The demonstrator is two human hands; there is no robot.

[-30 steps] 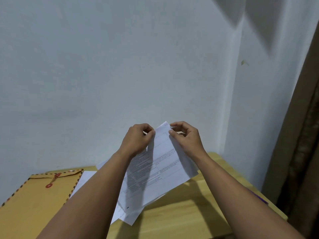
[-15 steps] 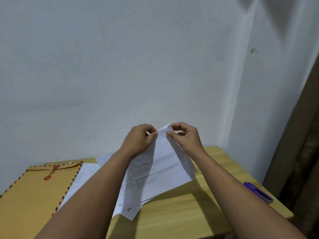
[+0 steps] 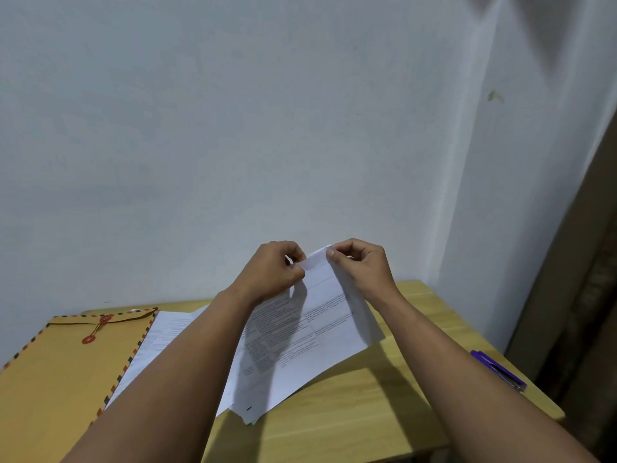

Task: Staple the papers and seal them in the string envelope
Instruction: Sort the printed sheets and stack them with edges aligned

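Papers: printed white sheets, held tilted above the wooden table, lower corner touching or just over its middle; no staple visible, so stapling is judged not yet done. Left hand and right hand: both pinching the sheets' top corner between thumb and fingertips, close together, apparently squaring the edges. More loose paper lies flat beneath, toward the left. String envelope: tan, flap tied shut, at the table's left edge, not yet opened. Stapler: purple, untouched at the right edge, well apart from both hands.
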